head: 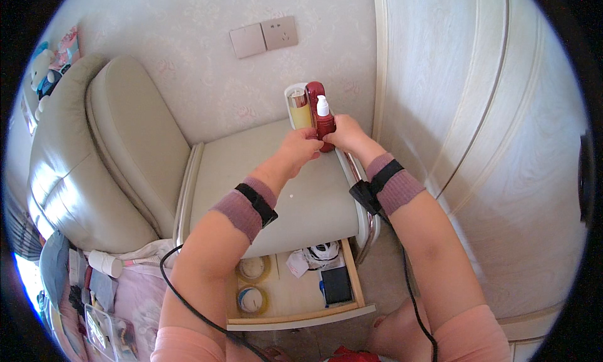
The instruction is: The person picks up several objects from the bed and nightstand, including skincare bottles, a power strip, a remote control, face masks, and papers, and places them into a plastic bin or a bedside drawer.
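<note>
A dark red pump bottle (325, 125) with a white pump head stands upright at the back right of a beige-topped nightstand (254, 192). My right hand (347, 135) grips its right side, thumb across the front. My left hand (301, 150) is at the bottle's lower left, its fingers curled towards it; whether they grip it is not clear. Just behind stands a taller glossy red container (314, 91). To its left is a bottle of yellow liquid (300, 114) with a shiny collar, framed by a white casing. My left hand hides the foot of the yellow bottle.
Below the top, an open drawer (278, 298) holds tape rolls (251, 300), a black flat case (337, 285) and a white cable bundle (324, 252). A padded headboard (136, 145) rises at left, beside a cluttered bed (136, 291). A wardrobe door (424, 79) borders the right. Black cables trail from both wrist straps.
</note>
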Demonstrator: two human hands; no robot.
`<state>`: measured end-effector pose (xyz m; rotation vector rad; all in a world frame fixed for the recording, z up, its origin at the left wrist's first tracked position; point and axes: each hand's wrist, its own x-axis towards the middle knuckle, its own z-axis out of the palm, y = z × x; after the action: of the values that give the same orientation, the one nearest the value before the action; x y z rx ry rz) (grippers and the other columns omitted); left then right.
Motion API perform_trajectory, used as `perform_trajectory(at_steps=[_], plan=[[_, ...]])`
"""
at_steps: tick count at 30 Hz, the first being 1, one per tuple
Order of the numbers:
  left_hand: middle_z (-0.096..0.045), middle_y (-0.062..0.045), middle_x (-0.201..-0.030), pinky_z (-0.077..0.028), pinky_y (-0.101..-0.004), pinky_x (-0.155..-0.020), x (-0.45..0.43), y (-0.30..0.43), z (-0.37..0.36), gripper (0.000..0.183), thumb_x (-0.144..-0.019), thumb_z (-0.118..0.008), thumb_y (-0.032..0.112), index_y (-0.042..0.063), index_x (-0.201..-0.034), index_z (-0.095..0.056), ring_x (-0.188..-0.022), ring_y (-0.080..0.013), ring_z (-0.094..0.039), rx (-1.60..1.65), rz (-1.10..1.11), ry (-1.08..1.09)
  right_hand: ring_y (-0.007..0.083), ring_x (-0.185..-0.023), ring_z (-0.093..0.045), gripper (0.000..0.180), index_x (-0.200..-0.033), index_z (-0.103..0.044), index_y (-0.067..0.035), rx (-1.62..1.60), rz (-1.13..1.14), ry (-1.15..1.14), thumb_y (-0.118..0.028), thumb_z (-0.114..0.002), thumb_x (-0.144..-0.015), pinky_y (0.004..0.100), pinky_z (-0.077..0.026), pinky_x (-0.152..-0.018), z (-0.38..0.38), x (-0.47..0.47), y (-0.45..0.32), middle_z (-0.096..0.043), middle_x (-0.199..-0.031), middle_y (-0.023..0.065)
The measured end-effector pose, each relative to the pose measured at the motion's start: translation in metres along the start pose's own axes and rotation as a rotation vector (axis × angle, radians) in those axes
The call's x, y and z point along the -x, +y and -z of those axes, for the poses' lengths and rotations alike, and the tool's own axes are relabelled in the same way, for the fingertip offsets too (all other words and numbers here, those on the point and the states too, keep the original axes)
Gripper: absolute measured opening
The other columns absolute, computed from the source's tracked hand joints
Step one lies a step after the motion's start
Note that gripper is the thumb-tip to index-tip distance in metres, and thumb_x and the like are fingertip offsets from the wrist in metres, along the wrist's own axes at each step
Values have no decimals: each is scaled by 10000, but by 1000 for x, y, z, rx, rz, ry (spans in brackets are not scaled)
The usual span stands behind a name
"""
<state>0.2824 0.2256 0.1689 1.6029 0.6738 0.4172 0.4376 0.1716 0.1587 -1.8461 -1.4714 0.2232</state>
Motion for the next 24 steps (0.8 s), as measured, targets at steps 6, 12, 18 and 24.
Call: perform_trajectory(at_steps=[6,12,18,24], plan=[[-584,-17,-1168,-444,-301,-870,0,-9,1,405,-857,-537,36,81,-1259,-525,-997,-131,-530,7,-61,-39,392,-863,-637,258,-862,-688,-28,-41,-16,78,-201,-701,-671,451,-504,-768,-4,6,-6,-652,-884,243],[-568,-4,-1088,-438,-273,-817,-6,-31,-1,487,-820,-553,27,84,-1296,-469,-902,-118,-516,24,-12,-97,396,-862,-641,312,-894,-677,19,-23,-57,-52,-196,-706,-670,426,-509,-756,-1,3,7,-646,-870,265],[-546,-40,-1024,-423,-242,-754,-1,-34,-10,488,-824,-587,78,10,-1278,-419,-857,-121,-496,38,20,-40,308,-701,-649,346,-921,-638,58,-111,-110,-93,-210,-717,-717,391,-509,-670,21,16,7,-656,-780,194],[-531,-67,-1096,-425,-261,-794,58,-15,-17,622,-858,-613,187,-28,-1369,-332,-914,-145,-499,-165,198,6,131,-617,-518,297,-993,-630,16,-457,-254,-208,-216,-673,-813,297,-438,-548,58,71,-16,-557,-702,24]])
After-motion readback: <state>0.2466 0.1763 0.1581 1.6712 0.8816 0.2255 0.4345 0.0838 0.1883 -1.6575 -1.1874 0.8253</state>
